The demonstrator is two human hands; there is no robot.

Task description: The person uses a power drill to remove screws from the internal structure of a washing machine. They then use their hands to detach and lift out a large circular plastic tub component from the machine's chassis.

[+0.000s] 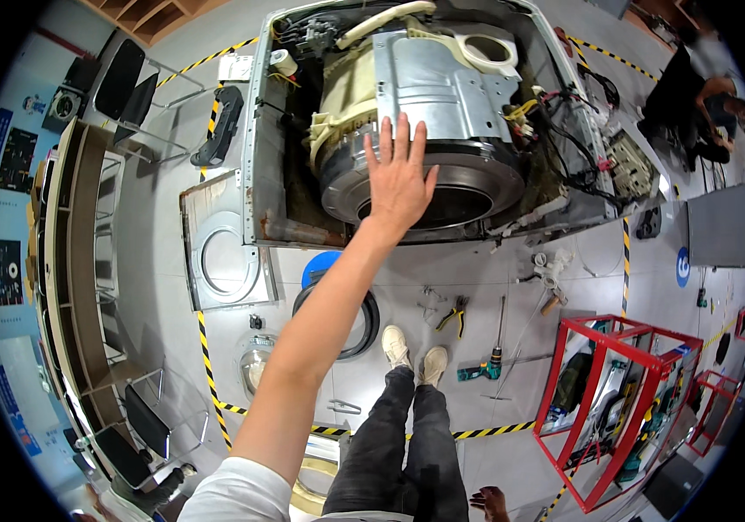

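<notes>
My left hand (400,178) reaches forward with its fingers spread, palm down, over the front rim of a washing machine drum (477,178). Its fingertips lie near the lower edge of a grey metal plate (438,87) on top of the tub; whether they press on it I cannot tell. The drum sits inside an opened washing machine cabinet (255,130), with loose wires (555,122) on the right. Low in the view, beside my right leg, my right hand (488,502) hangs with its fingers apart and nothing visible in it.
On the floor lie a front panel (188,261), a black rubber ring (371,326), a round glass door (255,365), pliers (453,317) and a cordless drill (481,370). A red-framed tool cart (555,391) stands right. Chairs (133,100) line the left; another person (694,96) is far right.
</notes>
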